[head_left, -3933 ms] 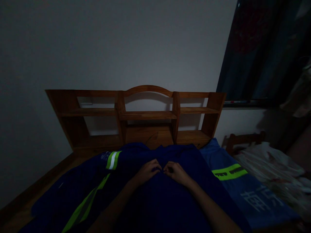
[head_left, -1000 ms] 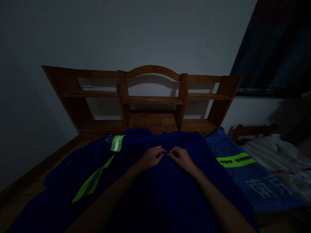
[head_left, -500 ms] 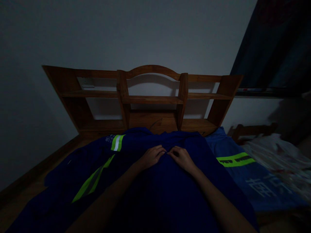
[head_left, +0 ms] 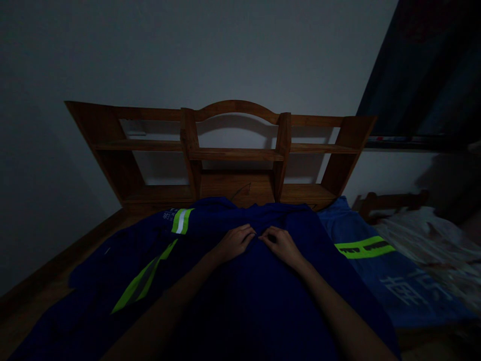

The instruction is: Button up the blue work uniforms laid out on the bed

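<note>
A dark blue work jacket (head_left: 240,301) with yellow-green reflective stripes lies spread over a wooden bed in dim light. My left hand (head_left: 233,243) and my right hand (head_left: 281,245) rest close together on its upper middle, near the collar. Both have their fingers curled and pinched on the jacket's cloth, fingertips almost touching each other. One sleeve with a striped band (head_left: 180,220) stretches to the left.
A wooden headboard with open shelves (head_left: 233,155) stands against the white wall behind the jacket. A lighter blue garment with a green stripe and printed characters (head_left: 379,265) lies on the right. Pale crumpled cloth (head_left: 428,245) sits further right, beneath a dark curtain (head_left: 428,75).
Nearly nothing has changed in the last second; both hands stay pinched at the same spot. Since 3.9 s ago the view has shifted, with the hands still together on the jacket.
</note>
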A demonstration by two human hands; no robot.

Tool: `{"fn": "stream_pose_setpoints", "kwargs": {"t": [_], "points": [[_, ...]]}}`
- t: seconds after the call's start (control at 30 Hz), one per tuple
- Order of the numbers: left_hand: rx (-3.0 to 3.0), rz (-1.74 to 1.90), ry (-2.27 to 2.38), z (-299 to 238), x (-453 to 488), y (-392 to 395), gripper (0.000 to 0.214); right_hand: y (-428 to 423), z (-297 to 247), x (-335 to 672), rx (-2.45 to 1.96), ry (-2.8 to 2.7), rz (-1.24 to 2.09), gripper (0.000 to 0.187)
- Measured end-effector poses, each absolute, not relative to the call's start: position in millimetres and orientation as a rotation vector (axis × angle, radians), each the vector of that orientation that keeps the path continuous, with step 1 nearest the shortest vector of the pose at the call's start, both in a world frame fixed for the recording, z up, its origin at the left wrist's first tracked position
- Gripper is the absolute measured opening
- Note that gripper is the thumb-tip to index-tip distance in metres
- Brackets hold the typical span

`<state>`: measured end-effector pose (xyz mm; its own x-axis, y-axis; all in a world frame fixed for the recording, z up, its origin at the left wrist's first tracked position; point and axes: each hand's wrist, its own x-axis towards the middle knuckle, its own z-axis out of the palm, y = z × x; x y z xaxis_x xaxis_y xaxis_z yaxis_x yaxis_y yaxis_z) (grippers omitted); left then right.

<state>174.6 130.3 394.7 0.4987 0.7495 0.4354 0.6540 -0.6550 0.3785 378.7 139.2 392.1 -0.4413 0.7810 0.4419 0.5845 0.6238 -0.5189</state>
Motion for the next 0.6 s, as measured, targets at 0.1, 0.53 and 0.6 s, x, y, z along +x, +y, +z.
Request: {"fn": "stream_pose_setpoints", "kwargs": {"t": [0.1, 0.53, 0.6], "points": [[2.586, 0.873, 1.219, 393.9, 175.0, 130.4, 0.03, 138.4, 393.9, 378.9, -1.063, -2.182, 0.384, 0.02], [2.638, 0.94, 1.323, 394.1, 176.0, 130.5, 0.029, 138.0, 396.0, 379.9, -1.071, -2.154, 0.343, 0.015], [2.637, 0.962, 1.394, 394.5, 175.9, 131.5, 0.03, 139.2, 396.0, 380.2, -1.075, -2.132, 0.298, 0.011]]}}
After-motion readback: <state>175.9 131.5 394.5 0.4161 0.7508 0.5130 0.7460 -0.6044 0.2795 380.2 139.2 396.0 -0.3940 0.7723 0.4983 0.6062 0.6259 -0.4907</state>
